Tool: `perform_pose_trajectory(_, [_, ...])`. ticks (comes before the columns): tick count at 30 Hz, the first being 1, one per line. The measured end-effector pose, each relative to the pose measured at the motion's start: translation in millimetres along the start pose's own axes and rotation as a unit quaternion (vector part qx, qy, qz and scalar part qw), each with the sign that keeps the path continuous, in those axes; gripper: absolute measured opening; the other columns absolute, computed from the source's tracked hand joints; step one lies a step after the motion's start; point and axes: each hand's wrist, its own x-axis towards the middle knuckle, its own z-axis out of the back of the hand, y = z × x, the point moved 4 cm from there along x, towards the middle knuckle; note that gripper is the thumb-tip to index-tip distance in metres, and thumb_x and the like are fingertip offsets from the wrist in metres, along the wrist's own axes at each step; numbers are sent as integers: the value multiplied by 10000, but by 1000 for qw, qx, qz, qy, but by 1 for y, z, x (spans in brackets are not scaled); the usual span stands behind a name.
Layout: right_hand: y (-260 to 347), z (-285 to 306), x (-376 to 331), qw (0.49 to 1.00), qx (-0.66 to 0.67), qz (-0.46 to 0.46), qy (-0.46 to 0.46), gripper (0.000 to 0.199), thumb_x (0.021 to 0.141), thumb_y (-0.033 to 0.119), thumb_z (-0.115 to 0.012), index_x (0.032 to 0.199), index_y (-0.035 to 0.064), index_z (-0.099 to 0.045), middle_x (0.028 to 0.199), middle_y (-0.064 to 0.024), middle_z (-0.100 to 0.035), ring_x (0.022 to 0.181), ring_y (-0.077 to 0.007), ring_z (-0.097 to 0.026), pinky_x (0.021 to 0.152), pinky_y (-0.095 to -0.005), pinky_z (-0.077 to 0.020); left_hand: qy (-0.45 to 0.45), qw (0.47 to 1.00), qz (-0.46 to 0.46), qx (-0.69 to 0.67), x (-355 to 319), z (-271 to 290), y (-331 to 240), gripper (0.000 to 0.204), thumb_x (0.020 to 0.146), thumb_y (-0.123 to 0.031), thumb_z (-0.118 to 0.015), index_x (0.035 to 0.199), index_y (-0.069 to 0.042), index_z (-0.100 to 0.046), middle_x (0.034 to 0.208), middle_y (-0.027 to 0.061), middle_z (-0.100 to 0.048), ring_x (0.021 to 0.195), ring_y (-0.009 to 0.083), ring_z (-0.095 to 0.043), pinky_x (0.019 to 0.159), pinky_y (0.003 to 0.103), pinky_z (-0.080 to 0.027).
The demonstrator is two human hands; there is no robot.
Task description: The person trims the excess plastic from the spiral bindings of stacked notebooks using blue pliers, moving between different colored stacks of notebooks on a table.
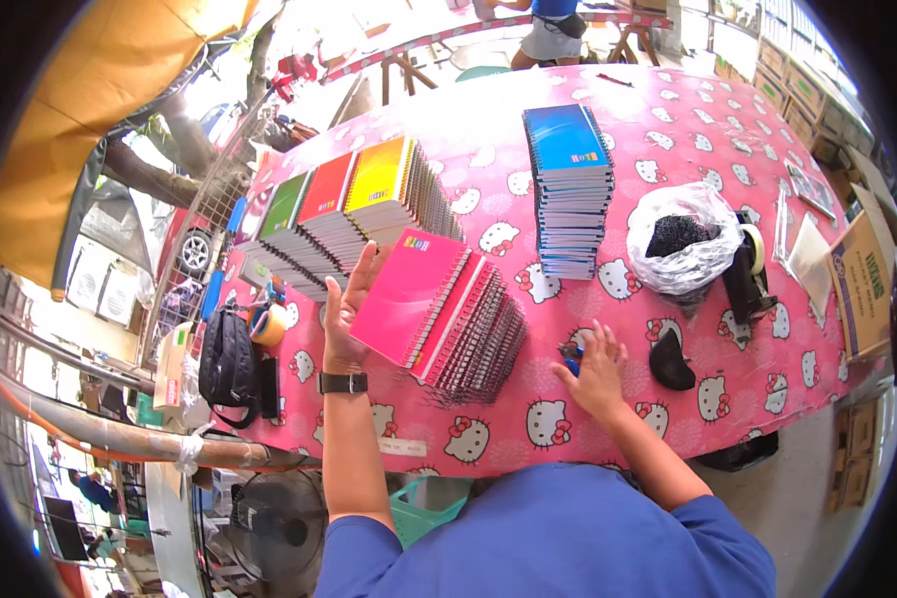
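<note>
A tall stack of pink spiral notebooks (473, 344) stands in front of me. Its top pink notebook (415, 296) is shifted left and tilted over the others. My left hand (349, 314), a dark watch on its wrist, touches that notebook's left edge, with fingers stretched apart. On the tabletop to the right, my right hand (598, 374) rests with fingers spread beside a small blue-handled tool (572, 361). The hand partly hides the tool, so its kind is unclear. Behind my left hand stand stacks of green (287, 207), red (327, 189) and yellow notebooks (379, 174).
A blue notebook stack (570, 189) stands farther back. To the right are a white plastic bag (683, 239) with black contents, a tape dispenser (747, 274) and a black rounded object (672, 361). A black bag (231, 364) and tape roll (269, 325) lie left. Another person (551, 35) stands beyond the table.
</note>
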Motion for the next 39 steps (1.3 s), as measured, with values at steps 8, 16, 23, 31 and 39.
perform_pose_trajectory(8, [156, 93, 15, 772, 404, 341, -352, 707, 926, 566, -368, 1394, 36, -345, 1491, -217, -236, 1413, -340, -136, 1119, -461, -63, 69, 954, 45, 290, 2, -57, -5, 717, 935, -399, -462, 1485, -64, -146, 1529, 105, -200, 1401, 215, -204, 1136, 365, -164])
perform_pose_trajectory(16, [139, 72, 28, 740, 524, 244, -343, 794, 942, 575, -283, 1460, -13, -157, 1526, -220, -119, 1430, -331, -66, 1137, -429, -48, 69, 997, -2, -19, 4, -6, 14, 734, 961, -570, -257, 1485, -77, -114, 1489, 121, -282, 1357, 242, -297, 1106, 401, -271])
perform_pose_trajectory(23, [151, 48, 30, 733, 581, 235, -265, 805, 948, 563, -293, 1470, -4, -59, 1540, -206, -31, 1434, -307, -22, 1144, -398, -43, 58, 991, -1, 123, 1, 42, 52, 766, 869, -560, -532, 1339, 28, -393, 1304, 175, -507, 1146, 272, -539, 969, 391, -465])
perform_pose_trajectory(31, [141, 76, 40, 710, 595, 211, -311, 719, 933, 531, -419, 1422, 25, -270, 1467, -195, -284, 1385, -313, -223, 1120, -405, -170, -37, 994, 19, 97, 4, -19, 10, 750, 944, -586, -309, 1432, -17, -280, 1418, 140, -396, 1256, 248, -440, 1042, 387, -377])
perform_pose_trajectory(39, [151, 109, 48, 640, 701, 245, -199, 386, 811, 79, -494, 1183, -11, -448, 1127, -180, -518, 1120, -262, -488, 989, -348, -352, -33, 959, -16, 280, -5, -63, -10, 640, 864, -115, -593, 1431, -19, -311, 1476, 127, -327, 1329, 199, -352, 1092, 330, -277])
